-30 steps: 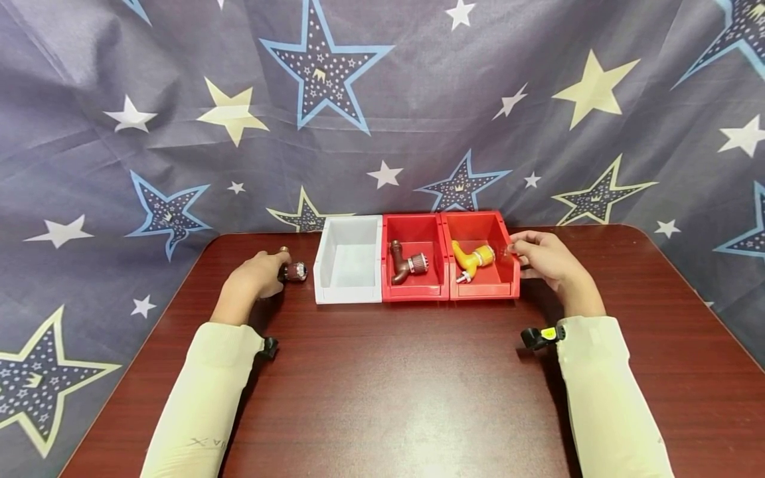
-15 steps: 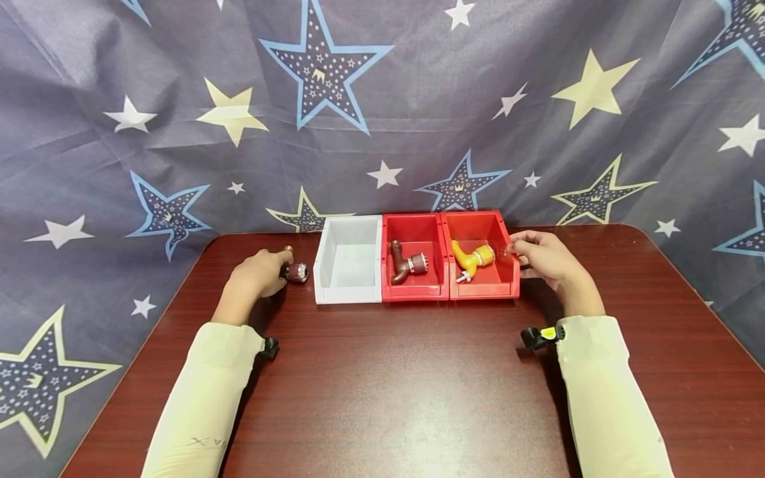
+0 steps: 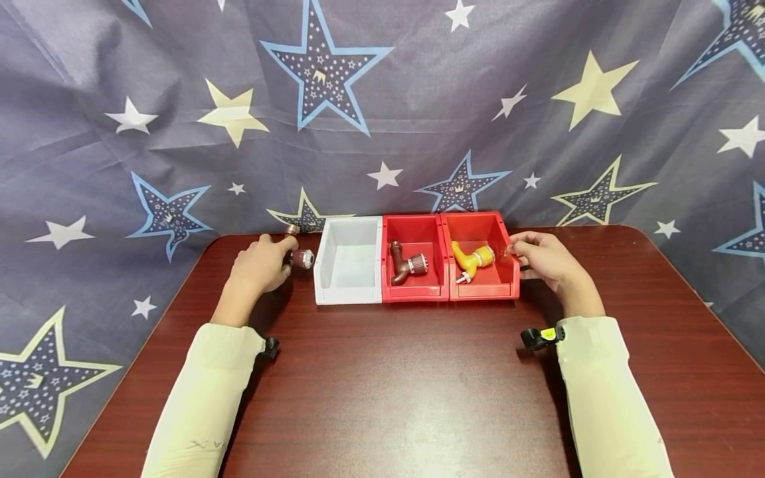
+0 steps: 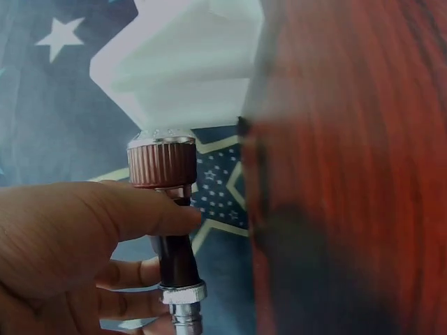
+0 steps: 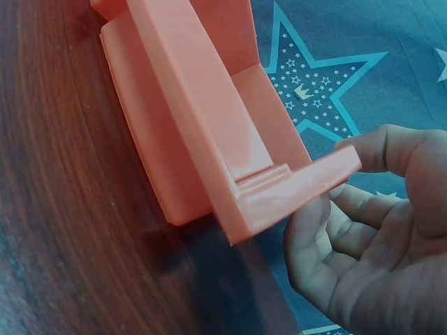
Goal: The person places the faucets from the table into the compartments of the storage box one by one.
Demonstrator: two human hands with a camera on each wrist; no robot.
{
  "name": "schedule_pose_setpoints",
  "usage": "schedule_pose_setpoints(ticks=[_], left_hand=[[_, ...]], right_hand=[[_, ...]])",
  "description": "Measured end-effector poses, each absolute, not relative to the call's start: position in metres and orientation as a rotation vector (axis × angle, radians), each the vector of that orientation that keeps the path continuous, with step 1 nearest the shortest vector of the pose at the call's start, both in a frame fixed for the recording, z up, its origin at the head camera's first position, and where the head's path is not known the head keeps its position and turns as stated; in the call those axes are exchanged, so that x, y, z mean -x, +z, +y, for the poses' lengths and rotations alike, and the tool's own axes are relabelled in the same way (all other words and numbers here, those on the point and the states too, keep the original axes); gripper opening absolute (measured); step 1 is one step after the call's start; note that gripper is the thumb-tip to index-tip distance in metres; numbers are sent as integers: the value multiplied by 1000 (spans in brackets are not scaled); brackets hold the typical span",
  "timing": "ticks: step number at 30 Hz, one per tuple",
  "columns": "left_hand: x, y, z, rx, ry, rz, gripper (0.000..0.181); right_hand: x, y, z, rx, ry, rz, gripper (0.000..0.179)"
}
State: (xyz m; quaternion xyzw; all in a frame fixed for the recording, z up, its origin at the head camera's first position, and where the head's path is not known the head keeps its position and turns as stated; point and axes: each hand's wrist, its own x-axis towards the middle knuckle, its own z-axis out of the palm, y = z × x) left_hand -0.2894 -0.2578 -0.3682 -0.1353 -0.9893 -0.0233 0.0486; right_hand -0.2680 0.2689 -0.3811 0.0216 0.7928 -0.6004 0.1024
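My left hand [image 3: 260, 267] grips a dark brown tap with a ribbed knob [image 4: 163, 164] and a silver nozzle; the head view has it just left of the white bin [image 3: 348, 294]. Thumb and fingers wrap the tap's body in the left wrist view. At the other end of the row, my right hand [image 3: 551, 260] pinches the side wall of the orange-red bin [image 3: 484, 291], thumb and fingers on either side of the rim. A yellow tap [image 3: 470, 261] lies inside that bin. In the middle red bin [image 3: 416, 293] lies another brown tap [image 3: 402, 268].
The three bins stand side by side at the back of the brown wooden table [image 3: 394, 378]. Behind them hangs a grey cloth with stars [image 3: 382, 133], close to the bins' rear walls.
My left hand has raised the brown tap a little and shifted it slightly right, towards the white bin. The right hand and the bins have stayed in place.
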Motion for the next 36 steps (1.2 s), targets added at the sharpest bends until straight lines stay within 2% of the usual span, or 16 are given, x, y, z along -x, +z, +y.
schedule_pose_setpoints(ticks=[19, 36], left_hand=[[270, -339, -232, 363, -84, -2752, 32], [266, -335, -176, 334, -70, -2696, 33]], right_hand=[[268, -381, 268, -53, -1747, 2351, 43], [268, -382, 269, -49, -1809, 2312, 41]])
